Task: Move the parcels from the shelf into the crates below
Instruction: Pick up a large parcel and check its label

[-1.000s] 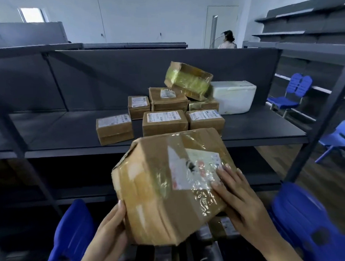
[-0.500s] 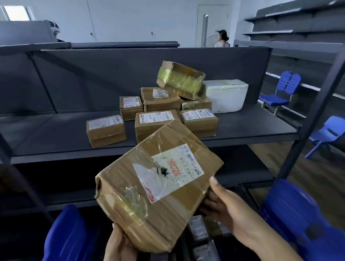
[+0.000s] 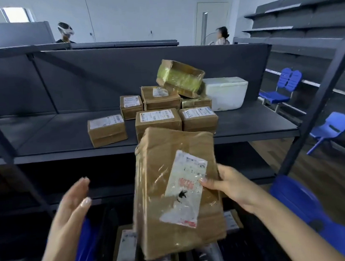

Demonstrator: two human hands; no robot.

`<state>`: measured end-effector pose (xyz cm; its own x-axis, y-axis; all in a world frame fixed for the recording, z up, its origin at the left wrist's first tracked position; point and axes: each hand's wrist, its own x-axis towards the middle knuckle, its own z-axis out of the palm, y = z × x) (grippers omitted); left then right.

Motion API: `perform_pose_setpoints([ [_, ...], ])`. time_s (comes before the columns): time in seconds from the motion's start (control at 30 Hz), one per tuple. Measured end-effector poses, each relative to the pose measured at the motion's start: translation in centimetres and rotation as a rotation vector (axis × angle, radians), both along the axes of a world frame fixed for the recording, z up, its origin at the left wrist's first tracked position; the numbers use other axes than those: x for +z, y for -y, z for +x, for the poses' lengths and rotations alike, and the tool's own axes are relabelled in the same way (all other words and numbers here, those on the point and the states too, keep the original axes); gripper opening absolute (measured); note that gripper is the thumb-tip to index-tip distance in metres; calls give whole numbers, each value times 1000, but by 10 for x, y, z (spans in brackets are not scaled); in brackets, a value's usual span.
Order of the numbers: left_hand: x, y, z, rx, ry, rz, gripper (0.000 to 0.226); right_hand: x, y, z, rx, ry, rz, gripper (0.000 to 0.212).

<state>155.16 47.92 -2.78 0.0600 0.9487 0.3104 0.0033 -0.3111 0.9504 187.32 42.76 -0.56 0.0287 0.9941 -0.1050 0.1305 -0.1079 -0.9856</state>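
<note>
A cluster of parcels (image 3: 158, 121) sits right of centre on the shelf (image 3: 56, 133), with a foam box (image 3: 226, 92) just to its right and a tilted parcel (image 3: 179, 78) leaning on top. In front of the shelf, an upright parcel (image 3: 170, 170) is held at its right edge by the right hand (image 3: 231, 185). The left hand (image 3: 71, 209) is apart to its left, and lower parcels (image 3: 126, 248) lie beneath.

A blue chair (image 3: 332, 125) stands right, a door (image 3: 219, 14) behind.

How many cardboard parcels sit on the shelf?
7: lone parcel at left; front pair; back pair; small box beneath the tilted yellow-taped box. The held parcel may hide more; white foam box excluded.
</note>
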Motion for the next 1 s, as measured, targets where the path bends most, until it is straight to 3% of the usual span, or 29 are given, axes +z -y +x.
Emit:
perform_pose_setpoints([
  [0.03,10,-3,-6,2,9,6,46,9,-5,3,60,130,-3,38],
  [0.07,28,-3,-9,-41,-101,75,58,17,-11,6,127,266,-2,39],
  [0.13,60,-7,-6,-66,-414,202,83,35,-22,4,293,557,13,47],
  [0.23,93,-4,30,-221,-898,437,101,57,-36,-15,549,983,61,67],
  [0.3,100,-4,56,-342,-1157,446,105,69,-43,-34,675,1194,106,71],
  [0.4,95,-10,76,-429,-1341,276,92,85,-51,-60,804,1330,132,62],
  [0.5,84,-17,74,-456,-1240,66,59,98,-58,-75,881,1336,167,45],
  [0.57,76,-19,69,-414,-1165,42,45,101,-61,-81,894,1340,198,45],
  [0.7,57,-13,62,-289,-1036,55,38,94,-68,-82,808,1279,220,50],
  [0.77,47,-10,57,-279,-886,-16,39,89,-67,-78,671,1251,279,57],
  [0.9,22,1,48,-169,-343,-315,21,54,-41,-60,174,1203,509,95],
  [1.0,4,11,51,-39,-53,-412,25,16,-8,-55,-192,874,328,108],
])
